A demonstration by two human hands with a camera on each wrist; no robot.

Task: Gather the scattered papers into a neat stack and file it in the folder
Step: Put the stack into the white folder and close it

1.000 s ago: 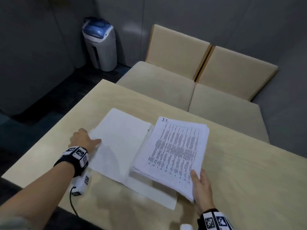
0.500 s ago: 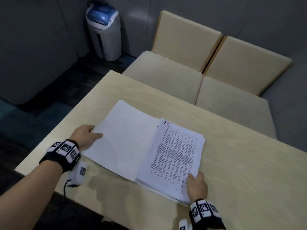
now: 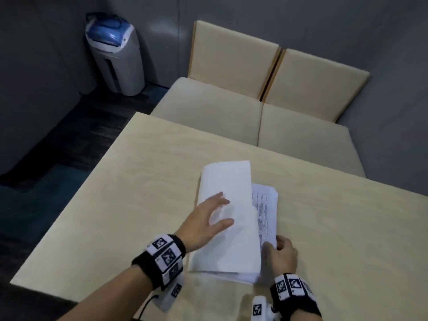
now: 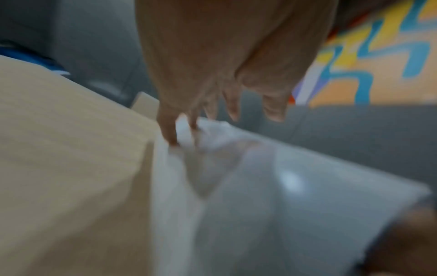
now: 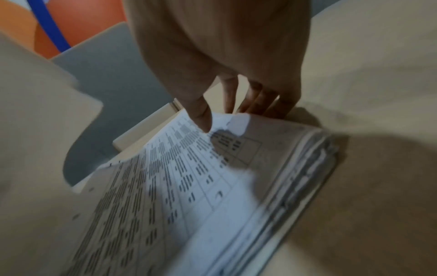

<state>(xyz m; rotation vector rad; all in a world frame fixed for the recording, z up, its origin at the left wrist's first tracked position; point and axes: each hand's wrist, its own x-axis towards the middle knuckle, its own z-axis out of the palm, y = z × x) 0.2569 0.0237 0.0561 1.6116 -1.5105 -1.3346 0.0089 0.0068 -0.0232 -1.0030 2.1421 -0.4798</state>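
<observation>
Both forearms are bare. Each wrist wears a black fabric band (image 3: 159,260) ringed with white square tiles printed with black fiducial patterns; the right wrist's band (image 3: 293,291) matches. A small white camera module (image 3: 172,291) bearing the same markings hangs below each band, and a thin black cable (image 3: 148,302) trails from the left one.

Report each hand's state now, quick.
Left hand: open, fingers flat on the folder cover.
Right hand: pinching the paper stack at its corner.
</observation>
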